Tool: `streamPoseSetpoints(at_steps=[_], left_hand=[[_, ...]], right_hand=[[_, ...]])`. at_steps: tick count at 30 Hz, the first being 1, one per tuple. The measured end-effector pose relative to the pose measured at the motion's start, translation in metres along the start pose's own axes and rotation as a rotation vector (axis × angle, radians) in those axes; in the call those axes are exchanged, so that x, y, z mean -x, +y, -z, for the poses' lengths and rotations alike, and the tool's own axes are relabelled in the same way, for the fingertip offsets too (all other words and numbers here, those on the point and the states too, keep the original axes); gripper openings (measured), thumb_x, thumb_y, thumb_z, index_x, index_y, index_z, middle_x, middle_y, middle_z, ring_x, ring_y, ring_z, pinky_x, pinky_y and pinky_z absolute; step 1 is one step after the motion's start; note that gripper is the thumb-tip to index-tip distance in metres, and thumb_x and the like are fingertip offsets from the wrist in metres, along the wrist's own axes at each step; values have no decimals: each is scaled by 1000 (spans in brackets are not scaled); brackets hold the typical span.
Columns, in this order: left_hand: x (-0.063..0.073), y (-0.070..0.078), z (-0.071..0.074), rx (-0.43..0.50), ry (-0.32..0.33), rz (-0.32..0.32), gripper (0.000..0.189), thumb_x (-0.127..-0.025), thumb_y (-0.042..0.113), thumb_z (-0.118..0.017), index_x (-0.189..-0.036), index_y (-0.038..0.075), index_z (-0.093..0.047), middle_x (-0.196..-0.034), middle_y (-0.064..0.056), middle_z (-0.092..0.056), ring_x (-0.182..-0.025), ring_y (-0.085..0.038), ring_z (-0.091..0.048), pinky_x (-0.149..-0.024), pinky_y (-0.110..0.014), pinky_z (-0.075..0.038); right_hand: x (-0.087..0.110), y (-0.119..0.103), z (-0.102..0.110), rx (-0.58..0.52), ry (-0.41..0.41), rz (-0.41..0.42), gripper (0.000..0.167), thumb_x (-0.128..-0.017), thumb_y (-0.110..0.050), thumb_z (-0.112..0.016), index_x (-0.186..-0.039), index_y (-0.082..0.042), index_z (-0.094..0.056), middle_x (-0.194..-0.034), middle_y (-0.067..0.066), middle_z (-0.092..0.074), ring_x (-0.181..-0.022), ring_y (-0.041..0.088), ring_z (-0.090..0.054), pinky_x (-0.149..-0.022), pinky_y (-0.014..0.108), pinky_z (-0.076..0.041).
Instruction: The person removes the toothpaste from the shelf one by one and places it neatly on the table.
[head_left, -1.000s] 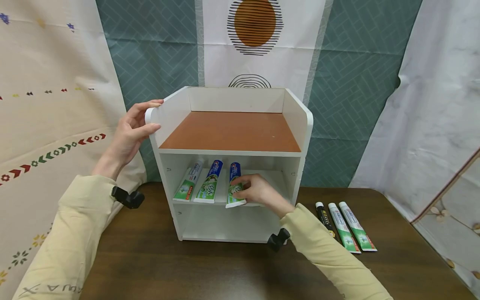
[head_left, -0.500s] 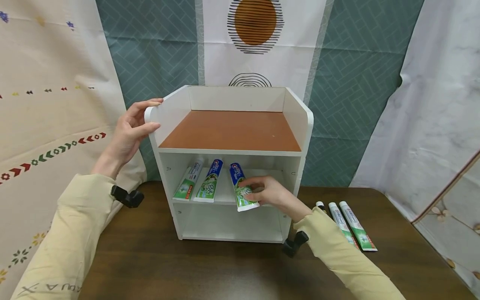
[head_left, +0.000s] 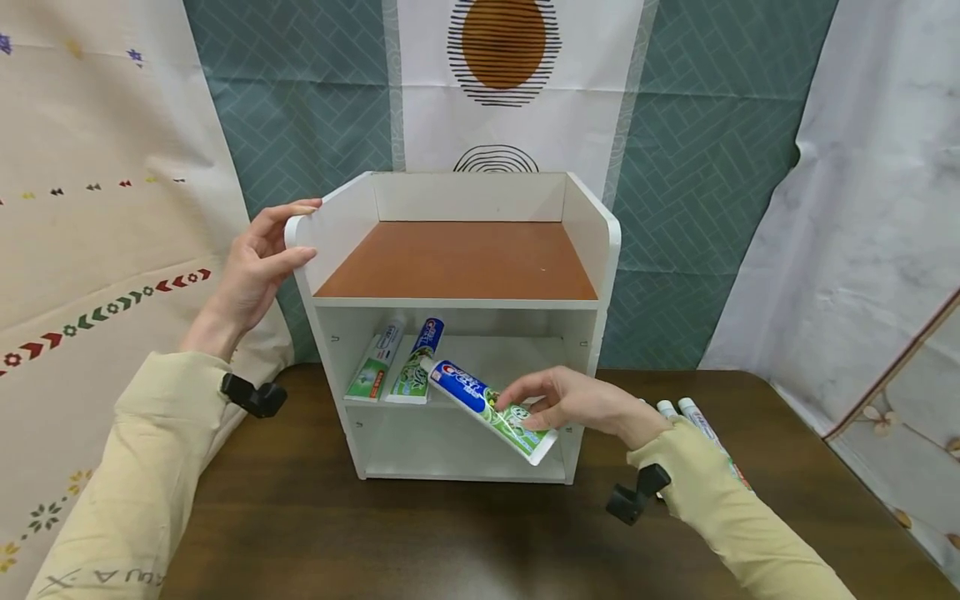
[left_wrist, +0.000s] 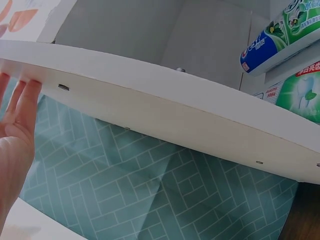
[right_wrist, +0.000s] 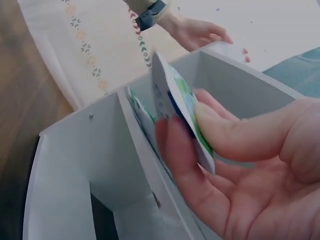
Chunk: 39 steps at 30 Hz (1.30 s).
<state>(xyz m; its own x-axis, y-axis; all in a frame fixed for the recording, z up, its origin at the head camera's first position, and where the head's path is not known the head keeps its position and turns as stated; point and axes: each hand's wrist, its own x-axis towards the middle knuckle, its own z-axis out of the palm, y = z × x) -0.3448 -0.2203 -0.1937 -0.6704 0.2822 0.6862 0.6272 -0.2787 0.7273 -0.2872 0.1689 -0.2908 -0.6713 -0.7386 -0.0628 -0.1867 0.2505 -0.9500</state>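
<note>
A right hand (head_left: 577, 406) pinches a blue-and-green toothpaste tube (head_left: 471, 393) between thumb and fingers, holding it aslant before the middle shelf (head_left: 517, 354) of a white cabinet (head_left: 456, 304), where two more tubes (head_left: 377, 367) lie side by side. The left hand (head_left: 251, 271) grips the cabinet's upper left corner; what appear to be further tubes (head_left: 701, 419) lie half hidden behind the right sleeve (head_left: 738, 510).

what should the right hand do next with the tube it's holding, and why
Probably carry the tube rightward toward the table beside the other tubes: the right hand pinches it tilted in front of the cabinet, and those tubes, partly hidden by the sleeve, lie on that side.
</note>
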Motion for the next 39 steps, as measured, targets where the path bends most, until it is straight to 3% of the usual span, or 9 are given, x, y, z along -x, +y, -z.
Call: streamPoseSetpoints(at_steps=[9, 19, 23, 30, 39], left_hand=[[0, -2, 0, 26, -10, -14, 44, -83, -17, -48, -122, 3, -53, -136, -16, -33, -109, -26, -42, -76, -27, -47], [1, -3, -2, 21, -11, -14, 44, -83, -17, -48, -122, 2, -53, -135, -15, -34, -109, -26, -42, -77, -27, -47], [1, -2, -1, 14, -9, -18, 44, -83, -17, -48, -122, 3, -52, -135, -15, -34, -109, -26, -42, -76, -27, -47], [1, -2, -2, -6, -1, -2, 43, -84, -15, -50, -123, 4, -52, -136, -14, -34, -111, -26, -40, -77, -27, -47], [1, -1, -3, -1, 3, -4, 44, -84, -16, -48, -123, 3, -52, -136, -14, -34, -111, -27, -40, -76, -27, -47]], right_hand=[[23, 23, 23, 110, -214, 69, 26, -85, -1, -58, -111, -2, -60, -111, 16, -54, -82, 26, -55, -67, 32, -48], [58, 48, 53, 90, -393, 193, 26, -89, 4, -47, -112, -2, -57, -111, 19, -55, -93, 32, -54, -72, 38, -48], [76, 56, 64, 71, -395, 174, 27, -89, 6, -46, -113, -1, -57, -115, 21, -51, -97, 33, -52, -75, 38, -47], [114, 73, 84, 47, -332, 121, 28, -89, 8, -44, -113, 1, -56, -117, 23, -49, -98, 31, -52, -74, 36, -48], [150, 89, 107, 59, -293, 153, 31, -88, 14, -40, -114, 4, -54, -115, 20, -51, -106, 26, -48, -85, 34, -41]])
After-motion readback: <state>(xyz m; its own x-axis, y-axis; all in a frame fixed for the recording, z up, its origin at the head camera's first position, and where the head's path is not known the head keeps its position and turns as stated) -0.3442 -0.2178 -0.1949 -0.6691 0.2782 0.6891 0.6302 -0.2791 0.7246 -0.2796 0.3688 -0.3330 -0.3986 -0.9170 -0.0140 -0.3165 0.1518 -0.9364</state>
